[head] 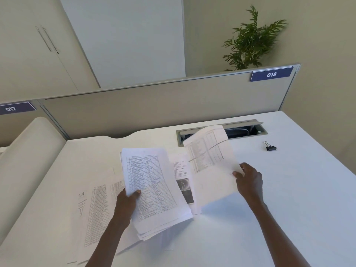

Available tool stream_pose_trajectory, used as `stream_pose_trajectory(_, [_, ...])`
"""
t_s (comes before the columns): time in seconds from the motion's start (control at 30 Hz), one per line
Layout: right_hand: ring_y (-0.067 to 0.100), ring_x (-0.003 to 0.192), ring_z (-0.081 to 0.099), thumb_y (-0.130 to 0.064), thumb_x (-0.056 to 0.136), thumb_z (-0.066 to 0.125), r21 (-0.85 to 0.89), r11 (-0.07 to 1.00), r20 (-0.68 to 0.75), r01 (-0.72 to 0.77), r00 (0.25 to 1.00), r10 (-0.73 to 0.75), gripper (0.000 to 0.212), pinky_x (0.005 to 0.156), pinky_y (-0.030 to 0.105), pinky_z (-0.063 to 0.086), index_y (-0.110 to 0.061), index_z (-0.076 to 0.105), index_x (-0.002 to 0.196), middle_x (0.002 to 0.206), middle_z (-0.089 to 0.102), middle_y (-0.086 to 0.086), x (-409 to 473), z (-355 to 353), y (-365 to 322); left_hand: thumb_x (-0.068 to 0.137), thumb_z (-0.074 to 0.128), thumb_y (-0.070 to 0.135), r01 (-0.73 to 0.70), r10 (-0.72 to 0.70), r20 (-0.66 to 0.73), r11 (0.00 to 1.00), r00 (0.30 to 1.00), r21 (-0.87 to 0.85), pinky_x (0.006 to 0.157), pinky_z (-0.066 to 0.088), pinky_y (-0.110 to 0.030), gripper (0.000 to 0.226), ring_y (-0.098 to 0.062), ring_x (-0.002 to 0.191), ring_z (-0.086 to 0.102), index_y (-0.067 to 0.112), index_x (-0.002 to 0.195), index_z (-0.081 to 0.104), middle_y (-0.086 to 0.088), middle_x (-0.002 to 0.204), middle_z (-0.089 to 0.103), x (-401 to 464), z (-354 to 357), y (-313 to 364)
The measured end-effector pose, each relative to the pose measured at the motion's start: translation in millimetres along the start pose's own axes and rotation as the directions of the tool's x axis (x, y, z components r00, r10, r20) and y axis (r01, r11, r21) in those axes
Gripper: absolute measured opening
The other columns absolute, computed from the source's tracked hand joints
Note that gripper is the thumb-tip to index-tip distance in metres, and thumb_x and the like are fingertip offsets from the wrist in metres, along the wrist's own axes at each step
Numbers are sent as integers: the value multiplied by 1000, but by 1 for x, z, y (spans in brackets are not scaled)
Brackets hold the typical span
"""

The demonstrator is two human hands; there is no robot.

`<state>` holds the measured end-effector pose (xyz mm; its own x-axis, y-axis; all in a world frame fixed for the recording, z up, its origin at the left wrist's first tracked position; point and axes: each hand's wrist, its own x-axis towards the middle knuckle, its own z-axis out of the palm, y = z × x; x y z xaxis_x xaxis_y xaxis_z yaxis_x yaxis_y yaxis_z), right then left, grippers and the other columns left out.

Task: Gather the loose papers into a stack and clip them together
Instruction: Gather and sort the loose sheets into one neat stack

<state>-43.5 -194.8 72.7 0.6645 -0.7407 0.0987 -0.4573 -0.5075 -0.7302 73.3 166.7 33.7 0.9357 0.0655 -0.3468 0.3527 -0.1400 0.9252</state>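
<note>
Gathering is under way and clipping has not begun. The left hand [128, 199] grips a partial stack [154, 189] above the desk [289, 189], thumb on top; the right hand [249, 182], right of that stack, pinches a single lifted sheet [210, 160]. Next, that sheet likely needs laying squarely onto the stack. More loose papers [96, 209] lie left of the stack; the binder clip [270, 147] sits well to its right, beyond both hands.

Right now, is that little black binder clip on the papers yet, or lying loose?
Lying loose. The binder clip sits alone on the white desk, apart from the papers, which both hands hold.
</note>
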Motion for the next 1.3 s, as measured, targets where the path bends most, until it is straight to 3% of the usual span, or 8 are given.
stream_pose_trajectory(0.13, [30, 62, 46, -5, 85, 67, 93, 994, 20, 60, 998, -62, 17, 53, 32, 34, -3, 53, 75, 65, 57, 7, -6, -15, -28, 92, 63, 6, 14, -14, 15, 1000, 1000, -26, 89, 50, -42, 20, -29, 93, 67, 12, 111, 64, -5, 98, 71, -6, 5, 1])
stream_pose_trajectory(0.33, [26, 78, 69, -11, 82, 71, 353, 929, 254, -109, 967, 17, 8, 65, 33, 53, -11, 68, 89, 83, 73, 3, -29, -8, -52, 91, 65, 5, 44, -38, 64, 995, 997, -94, 84, 53, -41, 16, -31, 94, 70, 11, 105, 68, -11, 101, 74, -15, 10, 8])
stream_pose_trajectory(0.47, [20, 77, 73, -6, 83, 71, 437, 871, 411, -223, 911, 27, 17, 58, 25, 54, -14, 68, 99, 90, 76, 5, -47, 6, -58, 90, 64, 3, 30, -16, 112, 992, 994, -123, 74, 54, -36, 13, -29, 87, 72, 9, 101, 70, -10, 91, 77, -29, 15, 19])
stream_pose_trajectory(0.57, [16, 77, 73, -7, 83, 72, 425, 875, 453, -233, 891, 17, 27, 55, 18, 51, -17, 64, 107, 92, 76, 5, -58, 13, -60, 89, 58, -4, 33, -7, 174, 988, 985, -152, 67, 55, -35, 19, -27, 77, 73, 5, 97, 73, -10, 87, 77, -43, 17, 29])
stream_pose_trajectory(0.8, [20, 92, 65, -23, 81, 75, 241, 967, 430, -82, 902, -30, 42, 81, 34, 54, -22, 60, 119, 103, 69, 0, -68, 19, -58, 89, 54, -7, 91, -5, 287, 954, 958, -286, 54, 59, -36, 24, -25, 71, 75, 4, 102, 71, -12, 87, 77, -60, 19, 39])
stream_pose_trajectory(0.9, [18, 97, 61, -29, 81, 75, 204, 978, 429, -48, 902, -45, 44, 86, 34, 51, -19, 61, 121, 111, 67, 1, -62, 15, -57, 90, 54, -6, 105, -8, 317, 951, 948, -290, 54, 58, -36, 25, -25, 72, 75, 2, 108, 69, -12, 89, 77, -64, 19, 40])
stream_pose_trajectory(1.13, [21, 94, 71, -40, 75, 81, 370, 870, 636, -326, 772, 19, 63, 84, 40, 58, -24, 49, 127, 113, 69, 4, -40, 4, -59, 91, 50, -7, 121, 6, 396, 948, 918, -293, 54, 59, -34, 25, -26, 69, 74, 2, 105, 70, -14, 87, 77, -74, 25, 47])
stream_pose_trajectory(1.3, [20, 95, 72, -23, 72, 83, 384, 878, 666, -287, 744, -48, 55, 87, 46, 58, -21, 57, 120, 109, 73, -3, -40, 10, -60, 94, 45, -7, 137, -1, 429, 948, 903, -286, 48, 56, -31, 28, -23, 63, 73, 5, 100, 70, -12, 82, 77, -80, 33, 48])
